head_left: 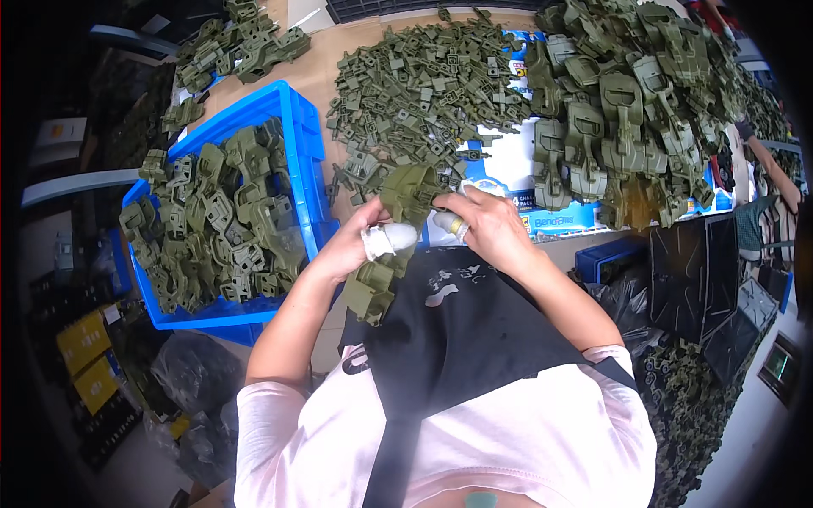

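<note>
Left hand (349,244) curled round olive part (371,289) (thumb wrap (395,240) white); right hand (498,230) at its top, grip unclear; small pieces (428,89) toward table's far edge (318,63).

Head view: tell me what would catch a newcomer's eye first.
Probably the bright blue crate at left, loaded with olive-green parts. Next, the big olive-green heap at upper right. Then, at centre, the left hand holding an olive-green piece, the right hand close by.
</note>
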`<state>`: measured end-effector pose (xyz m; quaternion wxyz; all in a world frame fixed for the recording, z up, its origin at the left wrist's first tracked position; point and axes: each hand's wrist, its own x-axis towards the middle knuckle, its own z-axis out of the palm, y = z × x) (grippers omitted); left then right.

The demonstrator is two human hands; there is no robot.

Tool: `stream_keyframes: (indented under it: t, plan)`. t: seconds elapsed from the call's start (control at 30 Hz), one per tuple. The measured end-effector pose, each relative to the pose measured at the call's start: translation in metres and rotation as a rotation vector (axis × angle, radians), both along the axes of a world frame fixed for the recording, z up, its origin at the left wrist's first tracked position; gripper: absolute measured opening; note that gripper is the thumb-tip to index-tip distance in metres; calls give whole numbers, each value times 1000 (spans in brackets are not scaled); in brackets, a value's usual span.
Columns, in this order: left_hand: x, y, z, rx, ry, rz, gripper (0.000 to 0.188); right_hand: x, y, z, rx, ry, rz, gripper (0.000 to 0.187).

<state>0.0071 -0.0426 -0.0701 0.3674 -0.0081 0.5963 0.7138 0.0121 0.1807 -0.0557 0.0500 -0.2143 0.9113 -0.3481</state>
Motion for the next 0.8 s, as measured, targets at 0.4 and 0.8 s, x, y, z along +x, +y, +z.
stream_keyframes:
  t: [0.4,0.8]
  plan:
    - [9,0,-1,-33,224,-157,59,-6,13,-19,-152,-3,216,44]
    - [10,-1,9,-108,248,-165,64,-1,2,-21,-125,52,220,39]
